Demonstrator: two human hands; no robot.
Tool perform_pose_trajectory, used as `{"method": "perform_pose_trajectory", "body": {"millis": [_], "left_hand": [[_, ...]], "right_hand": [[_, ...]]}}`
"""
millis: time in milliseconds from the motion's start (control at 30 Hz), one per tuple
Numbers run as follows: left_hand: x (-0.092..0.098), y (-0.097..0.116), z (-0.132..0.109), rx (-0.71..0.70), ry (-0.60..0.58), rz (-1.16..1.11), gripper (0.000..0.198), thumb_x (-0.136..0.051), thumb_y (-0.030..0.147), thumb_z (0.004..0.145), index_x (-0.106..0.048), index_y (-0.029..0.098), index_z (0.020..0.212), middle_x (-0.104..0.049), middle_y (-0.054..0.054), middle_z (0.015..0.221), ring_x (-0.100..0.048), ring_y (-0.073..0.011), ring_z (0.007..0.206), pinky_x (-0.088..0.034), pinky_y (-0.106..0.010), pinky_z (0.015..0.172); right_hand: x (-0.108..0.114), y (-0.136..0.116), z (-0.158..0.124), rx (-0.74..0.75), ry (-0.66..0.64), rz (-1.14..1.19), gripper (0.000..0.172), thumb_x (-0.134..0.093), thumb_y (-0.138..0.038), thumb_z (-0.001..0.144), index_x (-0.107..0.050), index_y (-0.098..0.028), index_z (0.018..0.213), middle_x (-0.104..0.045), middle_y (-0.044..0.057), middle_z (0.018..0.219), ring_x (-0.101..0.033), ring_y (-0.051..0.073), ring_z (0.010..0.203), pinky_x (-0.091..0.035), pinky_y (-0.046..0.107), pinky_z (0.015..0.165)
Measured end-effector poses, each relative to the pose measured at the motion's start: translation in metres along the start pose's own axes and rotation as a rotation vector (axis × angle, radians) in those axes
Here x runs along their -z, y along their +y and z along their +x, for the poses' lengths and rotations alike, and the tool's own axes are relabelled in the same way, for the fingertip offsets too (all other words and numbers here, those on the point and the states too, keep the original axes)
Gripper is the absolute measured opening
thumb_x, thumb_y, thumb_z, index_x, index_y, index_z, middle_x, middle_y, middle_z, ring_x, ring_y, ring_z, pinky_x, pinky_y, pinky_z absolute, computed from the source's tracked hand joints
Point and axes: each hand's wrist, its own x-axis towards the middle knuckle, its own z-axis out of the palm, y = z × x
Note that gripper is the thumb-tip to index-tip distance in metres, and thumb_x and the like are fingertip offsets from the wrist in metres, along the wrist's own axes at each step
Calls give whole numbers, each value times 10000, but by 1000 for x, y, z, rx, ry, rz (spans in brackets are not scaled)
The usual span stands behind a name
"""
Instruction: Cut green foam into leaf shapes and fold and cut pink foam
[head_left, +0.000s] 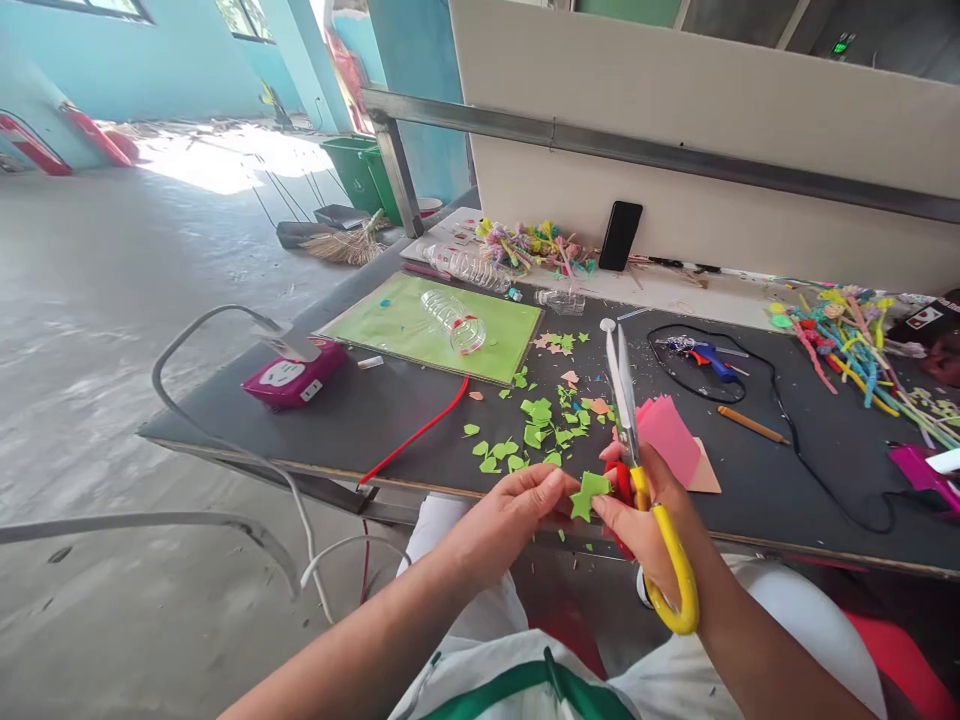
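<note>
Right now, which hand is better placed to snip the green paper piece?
Probably the right hand: it holds the scissors, though its thumb also touches the green paper piece. The left hand, at that piece's edge, shows no tool.

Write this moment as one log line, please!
left hand: at green paper cutout | right hand: holding yellow-handled scissors, touching same cutout | dark table: loose green paper scraps

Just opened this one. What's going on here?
A person's left hand and right hand hold a small green paper piece between them. The right hand also has the scissors, their blades pointing away from the person, off the paper. Green scraps lie scattered on the table, with pink paper to their right.
</note>
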Motion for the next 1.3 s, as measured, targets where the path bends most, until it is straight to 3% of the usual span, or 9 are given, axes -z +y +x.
{"method": "perform_pose_trajectory", "body": {"millis": [200,400,500,633,800,967,1300], "left_hand": [[-13,-9,-7,-37,-55,-225,239,-596,372,865,-668,161,951,-679,-79,897,-620,-176,834,-459,-316,822],[-18,-16,-4,-51,74,-260,114,-721,219,768,-665,135,821,-674,-47,807,-613,-142,754,-451,-285,781],[-21,-17,-4,-55,139,-265,117,-737,218,752,-663,132,784,-679,-47,769,-609,-139,733,-447,-276,757],[-22,-19,-6,-56,196,-272,121,-758,214,727,-670,133,748,-680,-38,735,-607,-129,712,-440,-253,734],[-18,-19,-9,-28,154,-292,162,-766,160,703,-701,132,849,-704,-67,840,-625,-143,776,-442,-251,762],[-20,-16,-10,-9,133,-344,153,-745,169,732,-687,133,869,-685,-61,839,-619,-130,759,-452,-243,729],[-26,-13,-8,1,252,-297,162,-763,243,720,-649,128,734,-662,-40,715,-608,-126,679,-444,-235,658]], "right_hand": [[-1,-1,0,8,69,28,350,-708,-339,677,-516,-287,964,-513,-81,705,-563,110,514,-451,195,414],[-3,2,1,65,98,-47,360,-720,-358,685,-520,-277,972,-555,-65,734,-587,133,579,-535,254,550],[-2,5,2,122,105,-97,333,-695,-289,693,-523,-278,979,-533,-62,757,-577,131,635,-535,248,606],[-3,9,2,117,91,-98,339,-677,-282,706,-510,-288,1001,-510,-61,768,-556,126,625,-508,226,549],[-3,8,2,85,80,-79,340,-676,-341,724,-489,-301,1005,-525,-65,761,-498,105,526,-466,217,466],[-3,8,2,98,83,-83,337,-683,-342,724,-497,-294,1001,-544,-55,770,-544,124,607,-504,231,552],[-5,9,0,122,104,-110,334,-681,-295,713,-512,-279,1000,-524,-48,794,-572,144,661,-534,277,619]]}}
